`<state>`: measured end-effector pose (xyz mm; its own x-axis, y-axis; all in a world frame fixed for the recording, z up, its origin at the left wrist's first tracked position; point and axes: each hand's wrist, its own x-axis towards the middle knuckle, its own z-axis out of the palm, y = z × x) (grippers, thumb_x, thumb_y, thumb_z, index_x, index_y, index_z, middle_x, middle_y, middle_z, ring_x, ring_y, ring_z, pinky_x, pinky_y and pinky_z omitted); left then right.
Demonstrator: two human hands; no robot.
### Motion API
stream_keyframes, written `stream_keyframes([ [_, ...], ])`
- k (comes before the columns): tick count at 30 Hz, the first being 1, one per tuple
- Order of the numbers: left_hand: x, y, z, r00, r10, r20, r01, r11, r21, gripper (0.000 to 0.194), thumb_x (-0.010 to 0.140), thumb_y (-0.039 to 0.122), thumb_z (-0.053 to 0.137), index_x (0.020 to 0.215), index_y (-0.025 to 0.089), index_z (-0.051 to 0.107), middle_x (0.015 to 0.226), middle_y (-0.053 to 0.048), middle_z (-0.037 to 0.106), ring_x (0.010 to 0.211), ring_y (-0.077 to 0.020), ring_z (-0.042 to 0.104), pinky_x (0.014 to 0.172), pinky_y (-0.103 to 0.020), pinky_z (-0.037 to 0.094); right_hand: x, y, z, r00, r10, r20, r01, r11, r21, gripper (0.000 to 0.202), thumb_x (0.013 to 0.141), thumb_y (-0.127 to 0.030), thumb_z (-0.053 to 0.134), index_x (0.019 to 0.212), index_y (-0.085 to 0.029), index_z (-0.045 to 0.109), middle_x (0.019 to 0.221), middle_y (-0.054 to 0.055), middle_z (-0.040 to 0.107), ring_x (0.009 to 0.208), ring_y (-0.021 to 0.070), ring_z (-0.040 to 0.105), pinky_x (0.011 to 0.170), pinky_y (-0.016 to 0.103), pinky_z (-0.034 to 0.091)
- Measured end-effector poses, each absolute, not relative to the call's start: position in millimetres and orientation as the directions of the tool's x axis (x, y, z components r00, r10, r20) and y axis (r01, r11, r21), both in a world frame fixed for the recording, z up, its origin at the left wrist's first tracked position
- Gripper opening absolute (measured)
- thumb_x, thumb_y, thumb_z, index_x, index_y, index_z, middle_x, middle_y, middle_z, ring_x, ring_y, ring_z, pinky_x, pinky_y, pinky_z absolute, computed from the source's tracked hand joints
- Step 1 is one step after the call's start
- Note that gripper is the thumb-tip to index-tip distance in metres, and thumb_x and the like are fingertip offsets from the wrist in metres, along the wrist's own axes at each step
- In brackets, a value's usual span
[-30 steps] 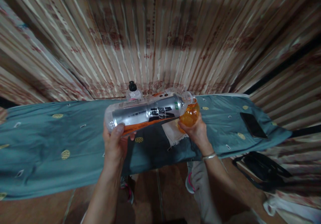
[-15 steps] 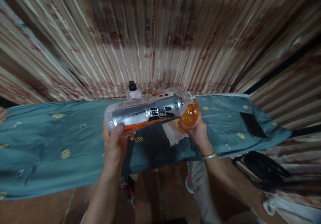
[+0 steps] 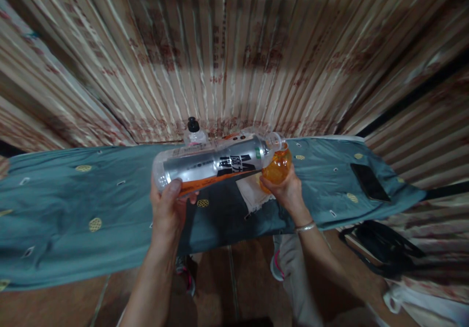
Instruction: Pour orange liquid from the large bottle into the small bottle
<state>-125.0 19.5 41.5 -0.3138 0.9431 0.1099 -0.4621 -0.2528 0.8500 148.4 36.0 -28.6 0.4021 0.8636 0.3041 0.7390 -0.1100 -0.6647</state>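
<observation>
My left hand (image 3: 170, 200) is closed round the base of a large drink bottle (image 3: 205, 166) with a silver and orange label. That bottle lies nearly level, its open neck pointing right. Its mouth meets the top of a rounded bottle of orange liquid (image 3: 277, 168), which my right hand (image 3: 287, 190) grips from the right. Whether liquid runs between them I cannot tell. Behind the large bottle stands a clear bottle with a black cap (image 3: 193, 126), its lower part hidden. Beneath the orange bottle lies a pale cloth or pouch (image 3: 252, 195).
A teal patterned cloth (image 3: 120, 210) covers the long narrow table. A black phone (image 3: 370, 183) lies on its right part. Pleated curtains (image 3: 220, 63) hang close behind. On the floor at right are a black bag (image 3: 381, 244) and a white bag (image 3: 421, 302).
Almost nothing differs. Both hands keep their grip, and the two bottles stay mouth to mouth in nearly the same pose.
</observation>
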Motion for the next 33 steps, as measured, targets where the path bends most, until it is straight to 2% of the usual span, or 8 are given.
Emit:
stream_keyframes([
  [14, -124.3, 18.9, 43.1, -0.317, 0.943, 0.104, -0.453, -0.247, 0.857, 0.051, 0.058, 0.042, 0.089, 0.098, 0.021, 0.065, 0.072, 0.001, 0.067, 0.049, -0.0150, 0.060, 0.037, -0.023, 0.041, 148.5, 36.2, -30.8, 0.411, 0.848, 0.335, 0.732, -0.088, -0.676, 0.087, 0.061, -0.059, 0.078, 0.131, -0.016, 0.052, 0.114, 0.017, 0.075, 0.100, 0.0359, 0.075, 0.084, 0.045, 0.060],
  [19, -123.8, 18.8, 43.3, -0.322, 0.939, 0.117, -0.434, -0.257, 0.864, 0.052, 0.059, 0.045, 0.088, 0.097, 0.020, 0.064, 0.071, 0.000, 0.066, 0.048, -0.0151, 0.060, 0.036, -0.023, 0.040, 148.1, 36.0, -29.0, 0.421, 0.853, 0.308, 0.716, -0.104, -0.690, 0.089, 0.059, -0.059, 0.079, 0.132, -0.016, 0.052, 0.113, 0.017, 0.075, 0.101, 0.0362, 0.075, 0.085, 0.046, 0.060],
  [24, -124.6, 18.5, 43.3, -0.316, 0.944, 0.101, -0.434, -0.238, 0.869, 0.049, 0.060, 0.042, 0.087, 0.097, 0.021, 0.063, 0.071, 0.000, 0.066, 0.049, -0.0155, 0.060, 0.036, -0.023, 0.041, 146.6, 35.2, -26.3, 0.432, 0.856, 0.283, 0.701, -0.121, -0.702, 0.090, 0.058, -0.056, 0.080, 0.133, -0.015, 0.052, 0.114, 0.017, 0.075, 0.101, 0.0361, 0.075, 0.086, 0.046, 0.060],
  [30, -125.1, 19.5, 41.9, -0.327, 0.939, 0.105, -0.416, -0.243, 0.876, 0.045, 0.060, 0.041, 0.085, 0.093, 0.022, 0.062, 0.072, 0.000, 0.066, 0.048, -0.0159, 0.060, 0.035, -0.024, 0.040, 148.4, 35.2, -28.3, 0.421, 0.856, 0.298, 0.718, -0.114, -0.687, 0.087, 0.060, -0.056, 0.079, 0.133, -0.016, 0.051, 0.115, 0.016, 0.075, 0.102, 0.0359, 0.074, 0.085, 0.046, 0.060],
  [33, -124.5, 19.4, 42.1, -0.320, 0.942, 0.104, -0.417, -0.239, 0.877, 0.048, 0.060, 0.042, 0.085, 0.097, 0.022, 0.063, 0.073, 0.000, 0.066, 0.049, -0.0164, 0.060, 0.036, -0.024, 0.040, 149.9, 35.8, -30.6, 0.406, 0.859, 0.312, 0.733, -0.102, -0.673, 0.088, 0.061, -0.055, 0.079, 0.133, -0.016, 0.051, 0.115, 0.017, 0.075, 0.101, 0.0360, 0.075, 0.084, 0.045, 0.060],
])
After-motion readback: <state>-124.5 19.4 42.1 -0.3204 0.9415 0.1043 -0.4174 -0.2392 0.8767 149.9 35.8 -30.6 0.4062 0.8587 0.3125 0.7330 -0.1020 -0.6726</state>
